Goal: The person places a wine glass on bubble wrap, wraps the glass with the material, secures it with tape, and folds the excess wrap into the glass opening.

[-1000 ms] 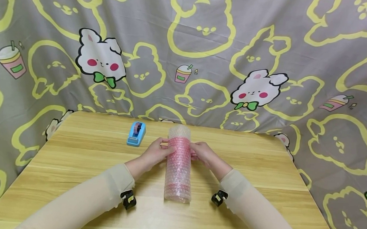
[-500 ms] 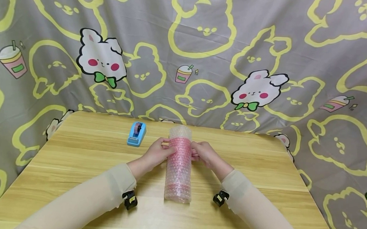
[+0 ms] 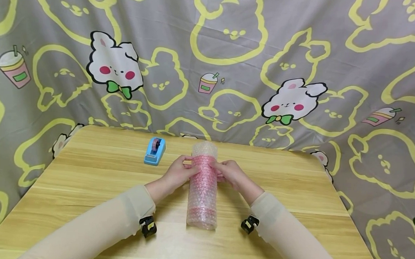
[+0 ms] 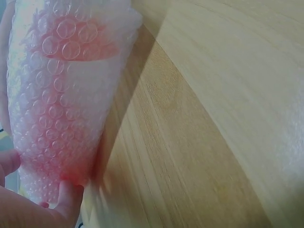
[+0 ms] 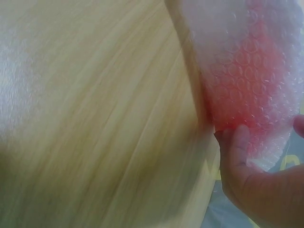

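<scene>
A cylinder rolled in clear bubble wrap (image 3: 202,201) lies lengthwise near the middle of the table, pink showing through its layers. My left hand (image 3: 175,174) grips its left side toward the far end, thumb on top and fingers along the side. From the right, my right hand (image 3: 231,173) holds it at about the same height, its thumb on the upper surface. Close up in the left wrist view, the bubble wrap (image 4: 59,109) bulges above my fingertips. In the right wrist view, my fingers press the lower edge of the pink area; the underside is hidden.
A blue tape dispenser (image 3: 154,153) stands at the back left of the wooden table (image 3: 285,184). Behind the table hangs a grey curtain (image 3: 184,34) with cartoon prints. A small black camera sits on each sleeve cuff.
The wrapped cylinder has shifted very slightly to the right with both hands on it. My right thumb has moved a little further onto its top.
</scene>
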`<state>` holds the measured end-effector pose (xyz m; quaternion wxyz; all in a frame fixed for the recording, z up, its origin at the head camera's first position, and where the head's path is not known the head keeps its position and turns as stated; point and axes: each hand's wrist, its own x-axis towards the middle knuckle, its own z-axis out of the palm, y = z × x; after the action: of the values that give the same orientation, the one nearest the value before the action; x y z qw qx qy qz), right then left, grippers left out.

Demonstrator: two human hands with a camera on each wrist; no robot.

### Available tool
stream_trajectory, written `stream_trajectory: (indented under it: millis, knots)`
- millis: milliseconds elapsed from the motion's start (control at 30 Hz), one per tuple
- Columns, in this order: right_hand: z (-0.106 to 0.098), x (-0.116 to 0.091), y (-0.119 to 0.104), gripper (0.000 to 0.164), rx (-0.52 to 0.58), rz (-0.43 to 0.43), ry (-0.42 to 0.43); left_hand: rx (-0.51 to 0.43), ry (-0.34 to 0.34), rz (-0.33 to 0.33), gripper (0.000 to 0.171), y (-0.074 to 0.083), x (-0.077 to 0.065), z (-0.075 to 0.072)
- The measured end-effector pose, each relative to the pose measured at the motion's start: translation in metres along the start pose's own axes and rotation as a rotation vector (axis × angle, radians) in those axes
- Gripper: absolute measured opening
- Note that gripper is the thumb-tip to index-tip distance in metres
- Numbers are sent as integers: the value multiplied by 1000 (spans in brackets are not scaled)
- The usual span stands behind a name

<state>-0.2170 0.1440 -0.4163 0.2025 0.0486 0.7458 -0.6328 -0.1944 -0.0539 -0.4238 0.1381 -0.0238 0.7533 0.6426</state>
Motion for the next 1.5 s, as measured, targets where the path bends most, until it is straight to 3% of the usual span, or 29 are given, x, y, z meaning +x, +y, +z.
stream_trajectory:
  millis: [300,600,1267,1500]
  knots:
    - [1,0,0,37,5,12,3,4,-32,-25,53,-3,0,0]
    - [-1,0,2,27,-2,12,-27,-45,-72,-107,53,-6,5,-1]
    - [-3,1,6,17,76,22,-58,-23,-57,-157,64,-4,8,3]
    - [-3,2,7,20,66,62,-41,-33,-57,-143,63,-4,7,3]
